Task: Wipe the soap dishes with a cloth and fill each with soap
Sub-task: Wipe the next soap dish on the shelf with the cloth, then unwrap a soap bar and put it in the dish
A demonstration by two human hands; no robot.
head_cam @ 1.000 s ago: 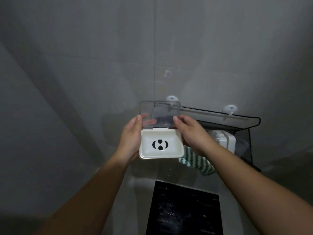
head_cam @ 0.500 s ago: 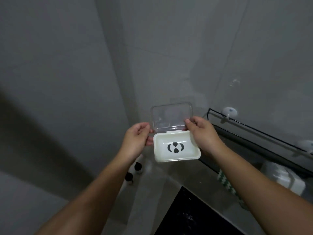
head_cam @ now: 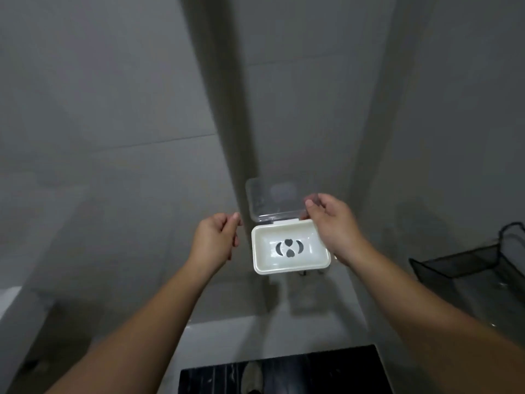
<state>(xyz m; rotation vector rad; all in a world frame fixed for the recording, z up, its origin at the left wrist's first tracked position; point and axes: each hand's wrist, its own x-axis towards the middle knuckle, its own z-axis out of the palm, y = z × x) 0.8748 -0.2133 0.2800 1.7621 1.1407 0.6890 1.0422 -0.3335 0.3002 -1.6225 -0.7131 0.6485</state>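
My right hand (head_cam: 335,226) is pinched on the right edge of a white rectangular plastic soap dish (head_cam: 291,248), thumb and fingers at the hinge corner where its clear plastic lid (head_cam: 272,199) stands raised and open. My left hand (head_cam: 214,240) floats just beside the dish's left edge, fingers loosely curled, gripping nothing and not touching the dish as far as I can tell. The dish sits level against the grey tiled wall (head_cam: 113,109), right at a vertical corner; whether it is hooked onto the wall or only held there by my right hand, I cannot tell. Its tray is empty: only the dark drain cut-outs, two hearts between two crescents, show in the white bottom. No soap and no cloth are visible anywhere. Far right, well apart from the dish, a black wire-mesh shelf (head_cam: 466,263) pokes into view. Below, a glossy black slab (head_cam: 284,373) fills the bottom edge. I judge this dish to be at the placing stage, with the soap not yet in; whether it has been wiped does not show, and no other dishes are visible.
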